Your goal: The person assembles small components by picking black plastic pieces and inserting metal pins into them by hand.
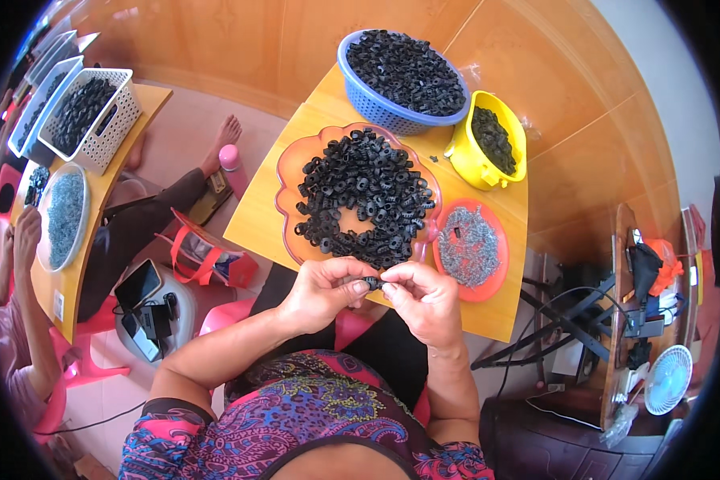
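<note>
Between my two hands, over the near edge of the table, is a small black ridged plastic part [372,283]. The fingers of my left hand [325,293] pinch it from one side. My right hand [426,302] closes thumb and finger at its other end; whether a small pin sits there is too fine to tell. Just beyond my hands, a scalloped orange transparent tray [290,168] bears a heap of similar black parts [368,188]. Right of it, near my right hand, lies a red-orange plate [498,272] with many small silvery metal pieces [468,244].
A blue basket [392,120] and a yellow container [464,152], both full of black parts, stand at the table's far side. On the left, another person's hand [28,232] is by a bowl [78,232] of metal pieces. A small fan [668,380] stands at right.
</note>
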`<state>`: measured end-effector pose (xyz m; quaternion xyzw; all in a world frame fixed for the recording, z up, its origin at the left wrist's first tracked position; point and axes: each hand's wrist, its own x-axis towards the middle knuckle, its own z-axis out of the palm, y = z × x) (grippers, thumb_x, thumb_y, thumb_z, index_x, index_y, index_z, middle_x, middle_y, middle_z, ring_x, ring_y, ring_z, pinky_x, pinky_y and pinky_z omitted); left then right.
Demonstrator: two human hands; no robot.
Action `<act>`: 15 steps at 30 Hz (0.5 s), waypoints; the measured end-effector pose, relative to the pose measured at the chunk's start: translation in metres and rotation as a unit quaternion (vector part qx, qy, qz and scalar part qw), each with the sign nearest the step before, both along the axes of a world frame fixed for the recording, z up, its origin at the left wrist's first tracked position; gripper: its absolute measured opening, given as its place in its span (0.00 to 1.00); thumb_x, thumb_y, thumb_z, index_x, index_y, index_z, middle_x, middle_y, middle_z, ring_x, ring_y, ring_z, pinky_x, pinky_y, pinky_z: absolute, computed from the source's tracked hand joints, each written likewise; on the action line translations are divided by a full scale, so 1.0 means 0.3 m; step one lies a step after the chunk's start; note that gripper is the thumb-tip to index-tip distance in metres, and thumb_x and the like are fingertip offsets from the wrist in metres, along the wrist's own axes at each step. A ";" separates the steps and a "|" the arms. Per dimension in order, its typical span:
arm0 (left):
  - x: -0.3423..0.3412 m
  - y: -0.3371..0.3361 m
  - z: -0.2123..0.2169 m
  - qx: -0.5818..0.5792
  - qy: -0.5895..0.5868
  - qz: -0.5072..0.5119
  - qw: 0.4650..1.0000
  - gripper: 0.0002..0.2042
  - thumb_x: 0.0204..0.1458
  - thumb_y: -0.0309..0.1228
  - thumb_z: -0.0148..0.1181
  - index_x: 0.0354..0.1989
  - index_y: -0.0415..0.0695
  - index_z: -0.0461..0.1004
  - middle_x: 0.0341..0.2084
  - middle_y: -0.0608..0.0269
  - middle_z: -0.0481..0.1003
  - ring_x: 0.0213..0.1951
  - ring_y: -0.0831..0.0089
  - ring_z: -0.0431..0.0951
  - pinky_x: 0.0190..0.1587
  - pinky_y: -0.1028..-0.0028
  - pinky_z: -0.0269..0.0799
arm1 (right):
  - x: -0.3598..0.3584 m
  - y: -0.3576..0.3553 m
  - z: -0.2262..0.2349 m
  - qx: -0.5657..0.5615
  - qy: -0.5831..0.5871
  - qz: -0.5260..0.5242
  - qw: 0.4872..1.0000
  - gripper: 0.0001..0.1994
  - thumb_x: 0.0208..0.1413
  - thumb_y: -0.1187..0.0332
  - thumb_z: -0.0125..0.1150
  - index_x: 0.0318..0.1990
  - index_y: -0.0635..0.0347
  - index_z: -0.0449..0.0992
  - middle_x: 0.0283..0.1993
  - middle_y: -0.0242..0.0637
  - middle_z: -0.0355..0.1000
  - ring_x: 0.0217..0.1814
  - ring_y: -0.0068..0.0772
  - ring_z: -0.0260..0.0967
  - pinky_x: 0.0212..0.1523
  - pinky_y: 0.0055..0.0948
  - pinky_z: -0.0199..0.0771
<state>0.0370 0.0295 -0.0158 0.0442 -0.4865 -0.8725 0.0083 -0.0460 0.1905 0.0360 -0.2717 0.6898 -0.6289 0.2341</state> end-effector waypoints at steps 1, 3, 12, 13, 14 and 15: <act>0.000 -0.001 0.002 0.000 0.001 0.000 1.000 0.08 0.56 0.22 0.54 0.44 0.35 0.74 0.28 0.69 0.74 0.28 0.84 0.71 0.34 0.81 0.70 | -0.006 0.001 -0.006 0.012 -0.004 0.005 1.000 0.06 0.52 0.82 0.57 0.37 0.68 0.75 0.31 0.30 0.72 0.32 0.14 0.68 0.33 0.14 0.68; -0.001 -0.003 0.006 -0.029 0.001 -0.010 1.000 0.08 0.57 0.21 0.54 0.43 0.35 0.74 0.29 0.68 0.73 0.29 0.84 0.70 0.34 0.82 0.69 | -0.015 0.003 -0.006 0.023 -0.007 0.010 1.000 0.06 0.52 0.82 0.57 0.37 0.68 0.75 0.31 0.29 0.72 0.31 0.13 0.68 0.32 0.14 0.68; 0.008 -0.009 0.036 -0.235 0.063 0.023 0.970 0.08 0.52 0.17 0.54 0.40 0.34 0.75 0.31 0.60 0.74 0.32 0.77 0.74 0.35 0.78 0.70 | -0.038 -0.009 0.018 0.061 -0.067 0.076 0.993 0.03 0.51 0.83 0.58 0.33 0.66 0.73 0.30 0.27 0.71 0.31 0.13 0.67 0.31 0.14 0.68; 0.008 -0.009 0.034 -0.235 0.063 0.023 0.970 0.08 0.52 0.17 0.54 0.40 0.34 0.75 0.31 0.60 0.74 0.32 0.77 0.74 0.35 0.78 0.70 | -0.034 -0.012 0.023 0.093 -0.009 0.081 0.992 0.04 0.50 0.83 0.58 0.33 0.66 0.73 0.30 0.28 0.71 0.31 0.13 0.67 0.31 0.14 0.68; 0.009 -0.010 0.031 -0.259 0.071 0.029 0.963 0.08 0.52 0.17 0.54 0.40 0.34 0.75 0.31 0.60 0.74 0.33 0.77 0.74 0.36 0.78 0.70 | -0.032 -0.015 0.027 0.124 0.049 0.086 0.987 0.04 0.50 0.83 0.58 0.33 0.66 0.73 0.30 0.28 0.71 0.31 0.13 0.67 0.31 0.15 0.68; 0.010 -0.011 0.029 -0.282 0.079 0.035 0.956 0.08 0.52 0.17 0.54 0.40 0.34 0.75 0.32 0.60 0.74 0.33 0.77 0.74 0.36 0.78 0.70 | -0.032 -0.019 0.026 0.124 0.049 0.086 0.987 0.04 0.50 0.83 0.58 0.33 0.66 0.73 0.30 0.28 0.71 0.31 0.13 0.67 0.31 0.15 0.68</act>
